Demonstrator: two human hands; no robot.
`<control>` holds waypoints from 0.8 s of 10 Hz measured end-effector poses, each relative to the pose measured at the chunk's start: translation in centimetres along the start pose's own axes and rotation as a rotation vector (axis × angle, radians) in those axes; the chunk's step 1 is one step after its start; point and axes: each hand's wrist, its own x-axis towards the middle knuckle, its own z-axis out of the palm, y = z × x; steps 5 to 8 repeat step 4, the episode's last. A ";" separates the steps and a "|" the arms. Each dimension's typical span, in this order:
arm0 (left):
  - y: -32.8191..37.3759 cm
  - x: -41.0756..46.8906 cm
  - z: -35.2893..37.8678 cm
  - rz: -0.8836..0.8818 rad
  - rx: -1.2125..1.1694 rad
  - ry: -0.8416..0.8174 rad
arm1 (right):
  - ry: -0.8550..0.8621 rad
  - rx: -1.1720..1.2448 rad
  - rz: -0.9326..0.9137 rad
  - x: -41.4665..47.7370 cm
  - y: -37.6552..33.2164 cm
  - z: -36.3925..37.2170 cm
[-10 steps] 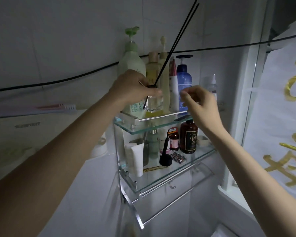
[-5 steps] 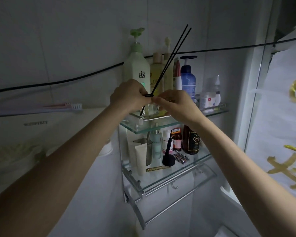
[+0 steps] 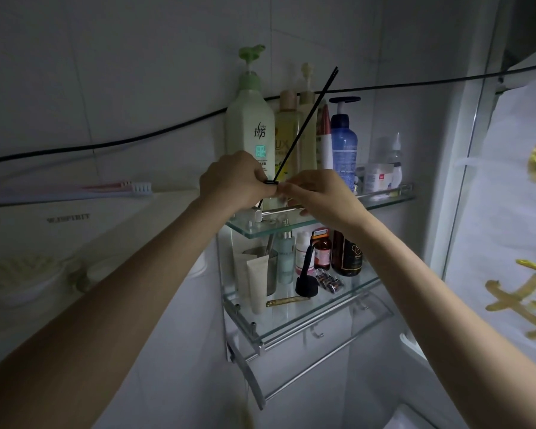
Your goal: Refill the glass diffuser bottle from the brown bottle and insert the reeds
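clear glass bottle point(image 3: 273, 202) is gripped by left hand point(image 3: 235, 178), thin black reeds point(image 3: 304, 119) are pinched by right hand point(image 3: 320, 193); it can be tipped by a tug.

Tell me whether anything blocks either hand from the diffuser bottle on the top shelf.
Nothing visible does. The left hand grips the diffuser bottle, the right hand pinches its black collar, and the reeds already stand in it.

Black reeds point(image 3: 307, 119) slanted in glass diffuser bottle point(image 3: 273, 201), brown bottle point(image 3: 348, 258) on lower shelf point(image 3: 291, 318)
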 end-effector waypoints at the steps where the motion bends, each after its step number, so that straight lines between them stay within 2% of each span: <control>1: 0.0 -0.1 0.0 0.011 0.014 -0.003 | 0.003 -0.006 -0.005 -0.2 0.0 0.0; 3: -0.3 -0.1 0.2 0.038 0.014 0.012 | 0.042 -0.008 0.018 -0.8 0.2 -0.3; 4: -0.3 -0.5 -0.3 0.063 0.087 0.090 | 0.087 0.012 0.019 -1.3 -0.1 -0.7; 8: -0.3 -0.5 -0.3 0.063 0.087 0.090 | 0.087 0.012 0.019 -1.3 -0.1 -0.7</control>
